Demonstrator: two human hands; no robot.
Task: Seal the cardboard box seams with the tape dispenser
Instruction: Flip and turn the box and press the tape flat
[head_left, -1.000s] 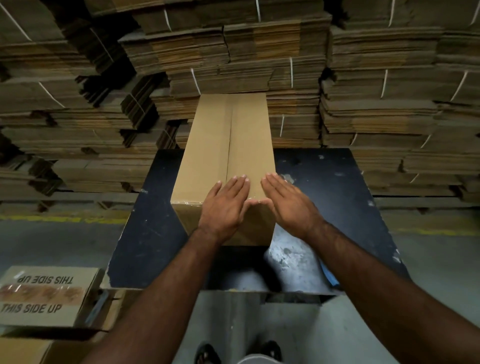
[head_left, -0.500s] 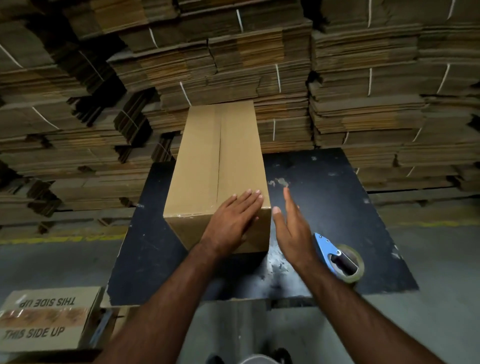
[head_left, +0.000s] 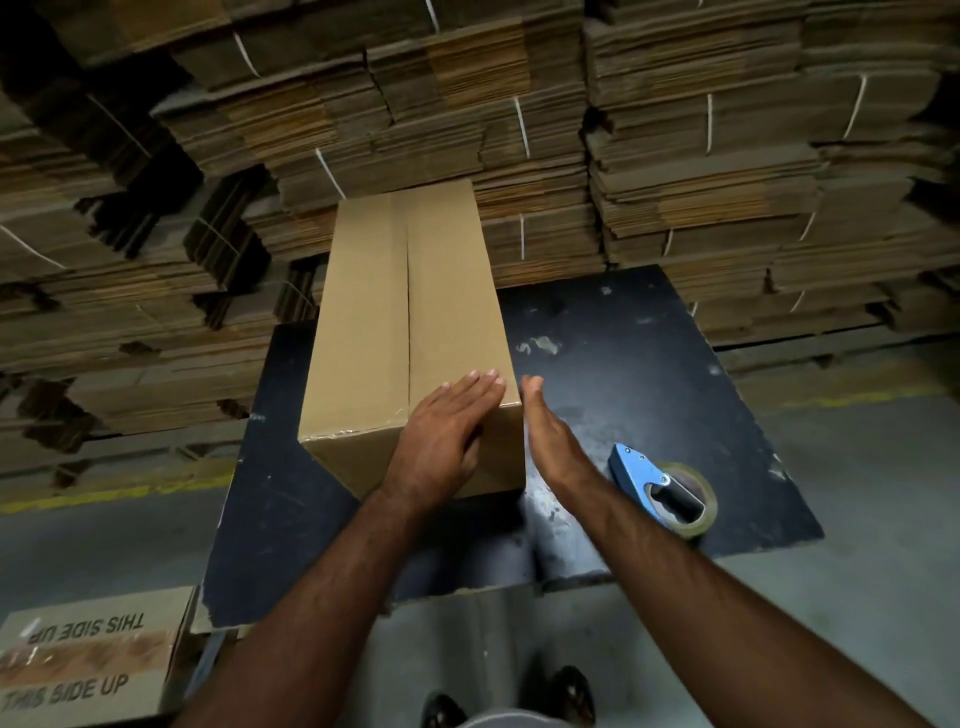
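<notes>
A long brown cardboard box (head_left: 379, 322) lies on the black table (head_left: 639, 374), its top seam running away from me down the middle. My left hand (head_left: 447, 436) rests flat on the box's near right corner, fingers together. My right hand (head_left: 550, 436) is edge-on beside the box's right side, fingers straight, holding nothing. The blue tape dispenser (head_left: 662, 486) with its roll of clear tape lies on the table just right of my right wrist, untouched.
Tall stacks of flattened, strapped cardboard (head_left: 519, 130) fill the background behind the table. A printed box reading THIS SIDE UP (head_left: 88, 654) sits on the floor at the lower left. My shoes (head_left: 509, 696) show below the table's near edge.
My right hand came off the box top and dropped to the box's right side. The view shifted, bringing the tape dispenser into sight. My left hand stays pressed on the box.
</notes>
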